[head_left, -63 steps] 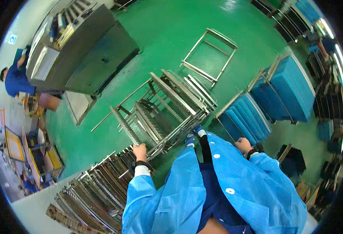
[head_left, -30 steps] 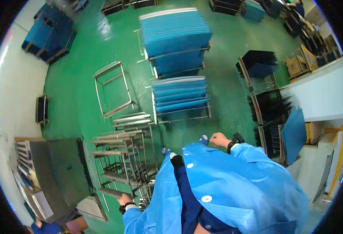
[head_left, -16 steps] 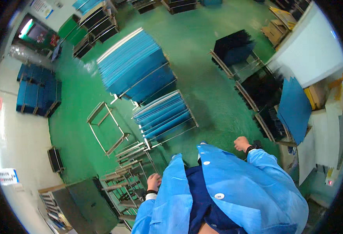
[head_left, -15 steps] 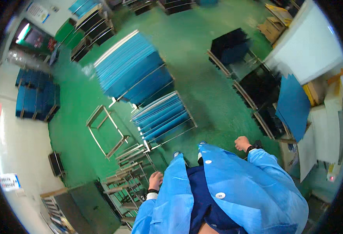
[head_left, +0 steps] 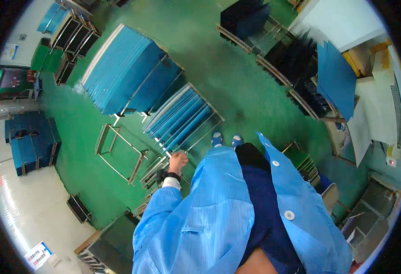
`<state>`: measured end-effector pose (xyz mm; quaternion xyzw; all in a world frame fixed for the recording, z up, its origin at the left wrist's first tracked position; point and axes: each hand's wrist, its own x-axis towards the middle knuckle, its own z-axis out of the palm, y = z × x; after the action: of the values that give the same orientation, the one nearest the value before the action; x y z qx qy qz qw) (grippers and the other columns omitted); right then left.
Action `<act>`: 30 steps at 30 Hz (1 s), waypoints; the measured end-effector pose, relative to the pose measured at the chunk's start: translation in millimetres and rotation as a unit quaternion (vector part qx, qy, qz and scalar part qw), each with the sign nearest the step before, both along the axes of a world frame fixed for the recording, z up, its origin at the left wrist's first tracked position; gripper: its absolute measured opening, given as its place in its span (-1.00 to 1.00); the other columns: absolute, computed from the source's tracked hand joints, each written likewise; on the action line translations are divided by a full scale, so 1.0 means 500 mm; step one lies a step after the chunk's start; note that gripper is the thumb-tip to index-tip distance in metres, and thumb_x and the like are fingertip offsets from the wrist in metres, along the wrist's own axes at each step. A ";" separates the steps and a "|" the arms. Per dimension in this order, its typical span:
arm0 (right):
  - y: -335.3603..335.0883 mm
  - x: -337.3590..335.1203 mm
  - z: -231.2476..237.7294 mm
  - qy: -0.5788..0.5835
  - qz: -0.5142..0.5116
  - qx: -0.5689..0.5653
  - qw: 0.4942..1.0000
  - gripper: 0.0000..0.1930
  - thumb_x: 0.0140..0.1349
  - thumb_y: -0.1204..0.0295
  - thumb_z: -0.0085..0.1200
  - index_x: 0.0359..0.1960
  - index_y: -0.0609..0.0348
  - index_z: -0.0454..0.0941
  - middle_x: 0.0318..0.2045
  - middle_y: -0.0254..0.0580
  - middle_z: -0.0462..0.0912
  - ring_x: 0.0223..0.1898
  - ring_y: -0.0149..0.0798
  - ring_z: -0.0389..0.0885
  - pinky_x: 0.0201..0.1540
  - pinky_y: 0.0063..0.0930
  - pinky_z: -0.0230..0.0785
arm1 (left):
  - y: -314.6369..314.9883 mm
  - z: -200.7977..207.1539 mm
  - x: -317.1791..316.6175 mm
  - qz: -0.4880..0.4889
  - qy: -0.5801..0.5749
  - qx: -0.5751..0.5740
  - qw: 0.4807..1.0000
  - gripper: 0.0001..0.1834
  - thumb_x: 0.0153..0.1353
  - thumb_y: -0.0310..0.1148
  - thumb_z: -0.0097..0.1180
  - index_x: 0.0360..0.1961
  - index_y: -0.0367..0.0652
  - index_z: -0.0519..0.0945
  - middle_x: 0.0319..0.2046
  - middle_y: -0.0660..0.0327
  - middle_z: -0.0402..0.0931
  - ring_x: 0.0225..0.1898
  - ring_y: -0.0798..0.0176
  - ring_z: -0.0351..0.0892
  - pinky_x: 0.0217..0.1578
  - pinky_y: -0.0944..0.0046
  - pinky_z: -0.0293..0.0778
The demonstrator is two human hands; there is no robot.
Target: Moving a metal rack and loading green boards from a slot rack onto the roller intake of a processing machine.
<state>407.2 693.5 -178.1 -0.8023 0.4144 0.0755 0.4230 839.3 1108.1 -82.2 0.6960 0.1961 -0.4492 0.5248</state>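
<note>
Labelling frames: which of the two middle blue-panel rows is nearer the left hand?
The shorter, looser row, beyond the left hand; the longer, denser row stands farther off.

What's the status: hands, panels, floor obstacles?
Left hand, nothing visible in it, near closer blue panels. Right hand out of view. Possible obstacle: bare metal frame left of panels.

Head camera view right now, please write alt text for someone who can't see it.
A blue-coated person's left hand, apparently empty, is near a short row of blue sheets; the right hand is out of view. A longer row and an open metal frame are on a green floor.
</note>
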 end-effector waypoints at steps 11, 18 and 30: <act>0.012 0.135 0.270 0.062 -0.028 0.119 0.991 -0.75 -0.02 0.31 -0.02 -0.60 0.28 0.52 -0.57 -0.08 0.55 -0.53 -0.24 0.52 -0.50 -0.42 0.32 | -0.007 0.021 -0.112 -0.044 0.036 0.121 0.991 -0.72 0.09 -0.33 -0.08 -0.19 -0.22 0.47 -0.41 0.19 0.51 -0.50 0.33 0.49 -0.54 0.37 0.39; -0.153 0.169 0.281 0.072 -0.186 0.332 0.922 -0.86 0.04 0.35 -0.01 -0.43 0.14 0.43 -0.63 -0.27 0.47 -0.67 -0.44 0.39 -0.65 -0.58 0.25 | -0.100 0.041 -0.198 -0.020 0.013 0.124 0.992 -0.75 0.04 -0.35 -0.06 -0.26 -0.22 0.49 -0.47 0.23 0.50 -0.52 0.35 0.47 -0.52 0.40 0.37; -0.294 0.185 0.263 0.114 -0.134 0.255 0.951 -0.82 0.04 0.35 -0.01 -0.39 0.19 0.50 -0.58 -0.25 0.51 -0.60 -0.39 0.44 -0.62 -0.55 0.26 | -0.146 0.052 -0.271 0.104 0.016 0.112 0.988 -0.75 -0.03 -0.37 0.00 -0.29 -0.23 0.50 -0.57 0.27 0.46 -0.60 0.38 0.41 -0.60 0.42 0.32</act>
<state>499.5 546.7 -46.5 -0.5907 0.5303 0.2120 0.5700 703.7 1035.2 -56.2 0.7187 0.3251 -0.3782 0.4846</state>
